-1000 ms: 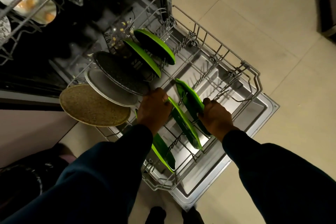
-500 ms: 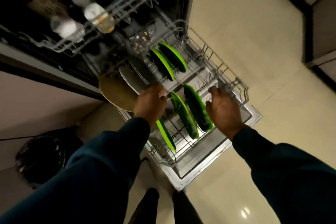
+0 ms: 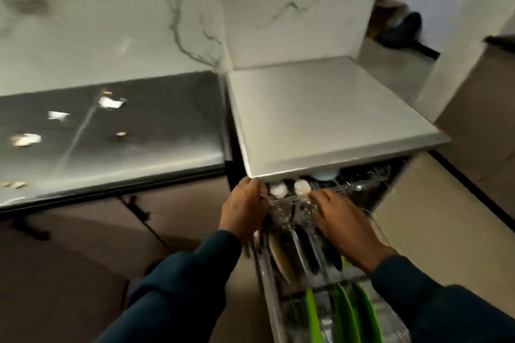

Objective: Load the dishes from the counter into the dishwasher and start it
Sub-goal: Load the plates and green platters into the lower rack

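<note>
2 hands (image 3: 245, 210) (image 3: 344, 227) over racked plates (image 3: 344, 312), edges upward.

dark bag (image 3: 401, 29), food scraps (image 3: 111, 101), marble wall (image 3: 292, 3)

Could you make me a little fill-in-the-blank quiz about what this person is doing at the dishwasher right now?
1. Both hands, the left hand and the right hand, reach to the front of the dishwasher's ____ wire rack.
2. The plates standing on edge at the front of the pulled-out lower wire rack are bright ____.
3. The dark steel counter to the left carries only small ____, no dishes.

Missing words: upper; green; scraps
</note>
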